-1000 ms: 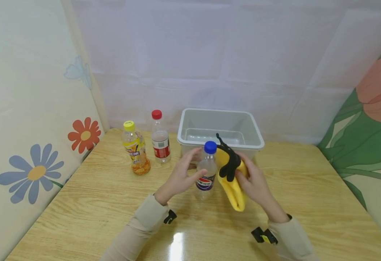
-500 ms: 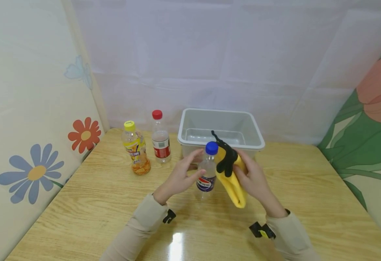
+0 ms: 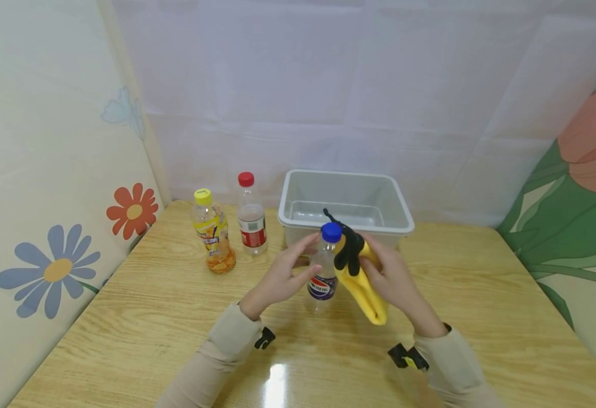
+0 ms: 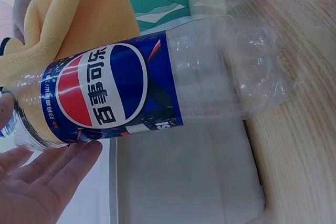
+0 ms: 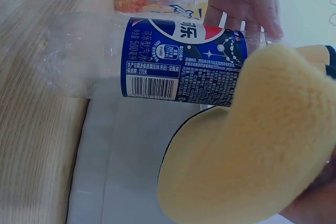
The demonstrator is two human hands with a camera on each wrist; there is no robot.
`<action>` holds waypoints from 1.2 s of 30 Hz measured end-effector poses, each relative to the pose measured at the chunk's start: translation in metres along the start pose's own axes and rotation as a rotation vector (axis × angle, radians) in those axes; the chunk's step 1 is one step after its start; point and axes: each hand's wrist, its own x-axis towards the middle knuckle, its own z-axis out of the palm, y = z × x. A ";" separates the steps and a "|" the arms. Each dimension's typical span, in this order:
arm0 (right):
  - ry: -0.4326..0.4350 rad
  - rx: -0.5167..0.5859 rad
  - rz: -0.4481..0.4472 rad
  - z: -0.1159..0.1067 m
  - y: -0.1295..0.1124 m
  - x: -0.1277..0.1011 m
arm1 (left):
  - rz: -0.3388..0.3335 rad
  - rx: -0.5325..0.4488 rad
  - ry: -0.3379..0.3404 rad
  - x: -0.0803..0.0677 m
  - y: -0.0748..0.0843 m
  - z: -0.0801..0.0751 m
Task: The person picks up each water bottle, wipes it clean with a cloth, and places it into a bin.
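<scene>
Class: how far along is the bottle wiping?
Done: nothing visibly finished; bin holds no bottles. In hand: left hand steadies the Pepsi bottle while right hand presses the yellow cloth against it. Left: yellow-capped bottle and red-capped bottle stand untouched.

Three bottles [image 3: 322, 266] [image 3: 212, 232] [image 3: 250, 215], one yellow cloth [image 3: 361, 280], one grey bin [image 3: 345, 205], apparently empty.
</scene>
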 end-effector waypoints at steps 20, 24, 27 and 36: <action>-0.120 -0.035 0.052 0.001 0.001 0.001 | -0.033 0.014 -0.012 0.001 0.038 -0.007; -0.124 -0.018 0.072 0.003 0.003 -0.002 | -0.035 0.020 -0.012 0.001 0.039 -0.006; -0.114 0.005 0.074 0.006 0.006 -0.004 | -0.032 0.022 -0.008 0.001 0.039 -0.006; -0.028 0.071 0.061 0.018 0.014 -0.015 | 0.002 0.034 0.007 0.000 0.037 -0.005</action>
